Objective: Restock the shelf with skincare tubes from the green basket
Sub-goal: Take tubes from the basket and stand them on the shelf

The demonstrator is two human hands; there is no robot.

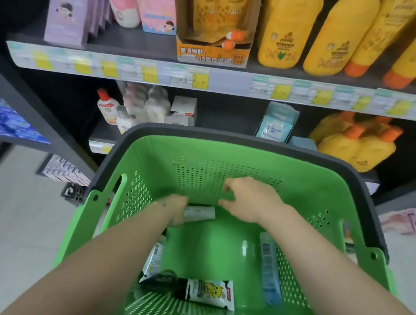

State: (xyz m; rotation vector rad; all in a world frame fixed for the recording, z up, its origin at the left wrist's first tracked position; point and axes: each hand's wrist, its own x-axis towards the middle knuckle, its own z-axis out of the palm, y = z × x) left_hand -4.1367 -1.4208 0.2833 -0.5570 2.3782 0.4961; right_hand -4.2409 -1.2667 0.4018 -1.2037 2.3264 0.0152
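A green basket (311,185) with a dark rim stands in front of the shelves. Both my arms reach down into it. My left hand (175,212) grips a white tube (201,212) at the basket's far end. My right hand (246,198) hovers just right of that tube, fingers loosely curled, holding nothing. On the basket floor lie a white tube with a yellow cartoon print (208,292), a white tube with a barcode (153,260) along the left wall, and a blue tube (269,268) along the right wall.
The upper shelf (226,81) carries purple boxes (66,18), pink packs, an orange display carton (212,53) and yellow bottles (285,28). The lower shelf holds small white bottles (108,109), a blue pack (275,125) and yellow bottles (355,146). Pale floor lies on both sides.
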